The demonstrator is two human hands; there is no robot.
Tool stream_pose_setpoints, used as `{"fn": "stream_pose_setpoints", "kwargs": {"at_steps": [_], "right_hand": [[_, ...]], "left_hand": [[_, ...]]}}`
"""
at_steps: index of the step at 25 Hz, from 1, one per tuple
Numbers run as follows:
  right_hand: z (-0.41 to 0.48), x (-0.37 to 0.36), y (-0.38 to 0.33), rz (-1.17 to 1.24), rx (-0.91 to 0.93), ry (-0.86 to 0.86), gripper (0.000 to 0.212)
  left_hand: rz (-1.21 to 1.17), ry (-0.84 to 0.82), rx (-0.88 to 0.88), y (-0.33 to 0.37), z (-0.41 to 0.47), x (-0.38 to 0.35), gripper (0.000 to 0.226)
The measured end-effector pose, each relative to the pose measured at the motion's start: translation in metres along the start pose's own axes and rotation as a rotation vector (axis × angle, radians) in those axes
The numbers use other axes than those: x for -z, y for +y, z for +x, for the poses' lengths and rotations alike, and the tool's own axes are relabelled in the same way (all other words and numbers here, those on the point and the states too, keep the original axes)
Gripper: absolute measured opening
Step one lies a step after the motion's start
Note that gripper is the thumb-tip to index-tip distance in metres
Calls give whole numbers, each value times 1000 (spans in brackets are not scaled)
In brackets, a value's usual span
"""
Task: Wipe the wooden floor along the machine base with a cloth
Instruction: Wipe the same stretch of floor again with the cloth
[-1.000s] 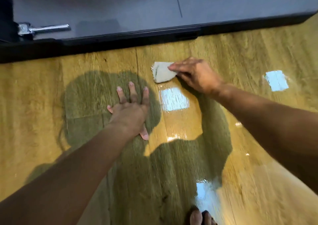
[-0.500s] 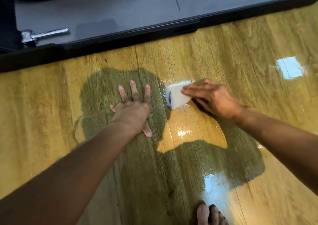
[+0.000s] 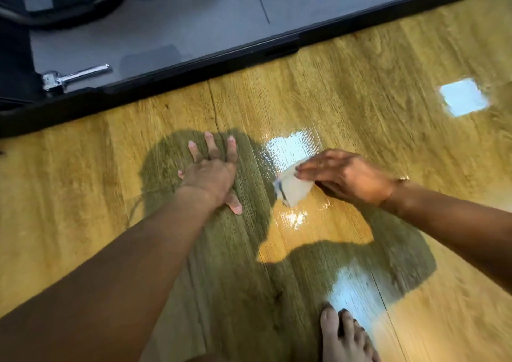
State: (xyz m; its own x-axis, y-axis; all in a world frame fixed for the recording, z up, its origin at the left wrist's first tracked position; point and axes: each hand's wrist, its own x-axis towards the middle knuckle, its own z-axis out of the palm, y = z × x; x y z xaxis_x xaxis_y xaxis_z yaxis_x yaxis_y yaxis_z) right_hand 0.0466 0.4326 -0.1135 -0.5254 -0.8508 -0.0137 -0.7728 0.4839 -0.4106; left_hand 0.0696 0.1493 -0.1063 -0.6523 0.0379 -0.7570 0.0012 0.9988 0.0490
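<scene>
A small white folded cloth (image 3: 292, 188) lies on the glossy wooden floor (image 3: 360, 106), pressed down under the fingers of my right hand (image 3: 346, 179). My left hand (image 3: 212, 174) is flat on the floor to the left of the cloth, fingers spread and pointing toward the machine. The black edge of the machine base (image 3: 194, 65) runs diagonally across the top, well beyond both hands. A wide strip of bare floor separates the cloth from that edge.
A chrome pin or handle (image 3: 74, 75) lies on the grey machine deck (image 3: 180, 21) at upper left, beside a dark curved part. My bare foot (image 3: 343, 336) rests on the floor at the bottom right. Bright ceiling reflections mark the floor.
My right hand has dragged the cloth back toward me, away from the machine base edge. The left hand has stayed planted on the floor.
</scene>
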Motion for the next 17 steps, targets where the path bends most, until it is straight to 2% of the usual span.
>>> {"fn": "stream_pose_setpoints", "kwargs": {"at_steps": [2,4,5,7,10,14,17], "right_hand": [[17,5,0,-18,-223,110,39],[-1,-8,-23,1,-263,203,38],[-21,-18,-41,43,-233,197,35],[-62,-27,-72,47,-53,128,31],[-71,-17,-63,-15,126,-53,32],[-25,-1,-37,-164,-183,-84,40],[-40,-11,-65,-270,-246,-144,39]], "left_hand": [[3,5,-10,-1,-2,0,150],[6,-2,-2,-1,-5,3,149],[5,-6,2,-1,-7,4,149],[4,-12,4,-1,-9,4,148],[-1,-19,0,3,-11,9,146],[6,8,-14,1,-18,10,141],[-13,9,-12,3,-22,12,143]]}}
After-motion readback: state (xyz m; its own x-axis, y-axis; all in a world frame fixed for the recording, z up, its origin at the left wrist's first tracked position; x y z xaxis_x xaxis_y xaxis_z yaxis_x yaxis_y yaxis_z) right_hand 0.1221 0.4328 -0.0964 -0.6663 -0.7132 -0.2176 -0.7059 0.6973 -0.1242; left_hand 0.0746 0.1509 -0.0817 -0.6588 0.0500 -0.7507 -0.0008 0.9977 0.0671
